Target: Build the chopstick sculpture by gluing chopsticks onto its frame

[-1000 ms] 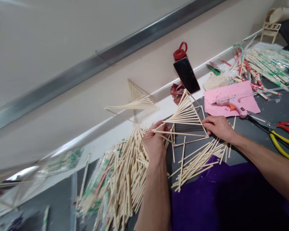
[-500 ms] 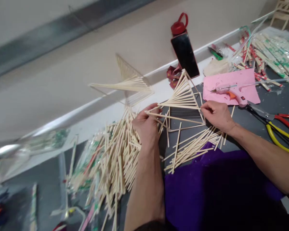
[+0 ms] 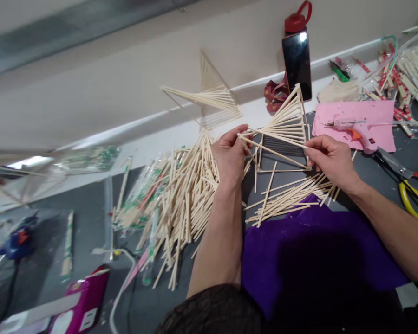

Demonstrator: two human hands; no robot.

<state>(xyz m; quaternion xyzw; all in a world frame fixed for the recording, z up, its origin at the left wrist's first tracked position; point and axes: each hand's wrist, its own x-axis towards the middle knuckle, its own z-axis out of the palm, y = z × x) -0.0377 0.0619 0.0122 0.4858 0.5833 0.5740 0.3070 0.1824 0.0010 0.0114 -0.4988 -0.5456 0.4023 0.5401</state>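
Between my hands is a stick frame (image 3: 287, 121) of thin pale wooden sticks, with a fan of sticks rising to a peak. My left hand (image 3: 231, 150) pinches its left corner, where sticks meet. At the right side, my right hand (image 3: 330, 157) has its fingertips closed on the end of a stick of the same frame. A second fan-shaped stick structure (image 3: 212, 99) stands behind, against the wall. Loose sticks (image 3: 289, 199) lie just below the frame, and a large pile of sticks (image 3: 184, 199) spreads left of my left forearm.
A pink sheet (image 3: 355, 113) carries a glue gun (image 3: 360, 132) at the right. Pliers with yellow handles (image 3: 409, 195) lie nearby. A phone (image 3: 297, 65) leans on a red-capped bottle (image 3: 296, 21). Purple cloth (image 3: 264, 260) lies in front; a blue tool (image 3: 19, 239) is at far left.
The view has shifted, so most things appear farther right, many also higher. Both hands still hold the frame, and its near right corner now sits closer to my right fingers.
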